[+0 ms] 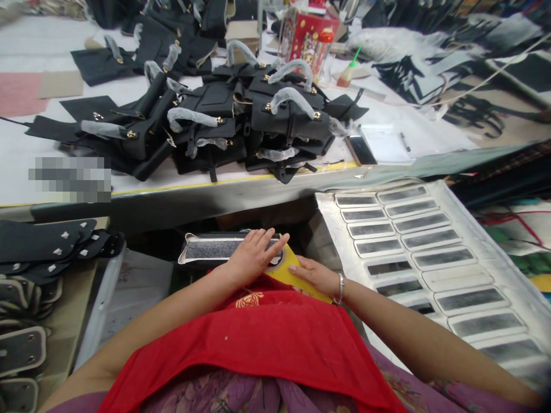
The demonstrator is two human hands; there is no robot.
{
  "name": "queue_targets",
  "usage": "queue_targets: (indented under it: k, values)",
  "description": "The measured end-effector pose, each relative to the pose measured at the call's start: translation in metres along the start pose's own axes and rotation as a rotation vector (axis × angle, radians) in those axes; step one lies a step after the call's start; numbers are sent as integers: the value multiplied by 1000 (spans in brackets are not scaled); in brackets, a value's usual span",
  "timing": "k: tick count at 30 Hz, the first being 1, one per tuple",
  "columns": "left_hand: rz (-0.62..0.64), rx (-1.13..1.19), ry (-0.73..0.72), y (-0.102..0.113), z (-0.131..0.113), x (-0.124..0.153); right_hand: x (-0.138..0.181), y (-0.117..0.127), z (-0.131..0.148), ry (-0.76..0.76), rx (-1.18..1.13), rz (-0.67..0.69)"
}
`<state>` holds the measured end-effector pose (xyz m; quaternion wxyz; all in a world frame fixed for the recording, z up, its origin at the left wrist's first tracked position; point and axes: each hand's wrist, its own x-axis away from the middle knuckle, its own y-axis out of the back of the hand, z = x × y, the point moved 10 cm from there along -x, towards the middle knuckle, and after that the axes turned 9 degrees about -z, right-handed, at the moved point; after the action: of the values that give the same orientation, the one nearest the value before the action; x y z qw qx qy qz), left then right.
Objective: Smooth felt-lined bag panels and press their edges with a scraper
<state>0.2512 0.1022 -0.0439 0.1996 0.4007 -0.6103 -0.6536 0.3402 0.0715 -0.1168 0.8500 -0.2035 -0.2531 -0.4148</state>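
Observation:
My left hand [253,255] lies flat with its fingers stretched out over a black bag part [235,234]. Set in that part is a speckled grey panel [209,248] with pale edges, partly covered by the hand. My right hand [316,275], with a bracelet at the wrist, grips a flat yellow piece [297,268] between thumb and fingers. One corner of the yellow piece reaches the right end of the panel, close to my left fingertips. The far end of the yellow piece is hidden by the hand.
Several black handbags [288,115] with wrapped handles crowd the table ahead. A phone [360,150] and a notepad [386,144] lie at its edge. On the right slopes a pale sheet [344,229] with rows of dark oblong panels. Black cut pieces [38,244] are stacked at left.

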Motion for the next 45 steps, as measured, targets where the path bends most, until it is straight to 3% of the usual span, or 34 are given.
queue_targets:
  k: [8,11,15,21,28,31,34,36,40,45]
  values:
    - [105,287,-70,5,10,11,-9,-12,-9,-3,-171,-86]
    - [112,386,29,8,15,5,-13,-15,-12,31,-219,-138]
    - [50,206,306,-1,21,-11,-11,-15,-14,91,-225,-239]
    - [55,40,240,-13,-3,-27,-7,-6,-21,45,-156,-329]
    - [65,-6,268,-16,-6,-48,-7,12,-21,37,-180,-340]
    - [71,19,288,-19,-9,-52,4,13,-14,-29,-158,-334]
    - [87,117,340,-18,6,-44,23,11,-2,-76,-129,-306]
    - [86,203,387,-13,26,-32,35,19,13,-28,-190,-373]
    - [88,253,394,1,56,0,47,40,54,257,-498,-576]
    - [85,211,243,9,37,17,24,47,81,490,-728,-813]
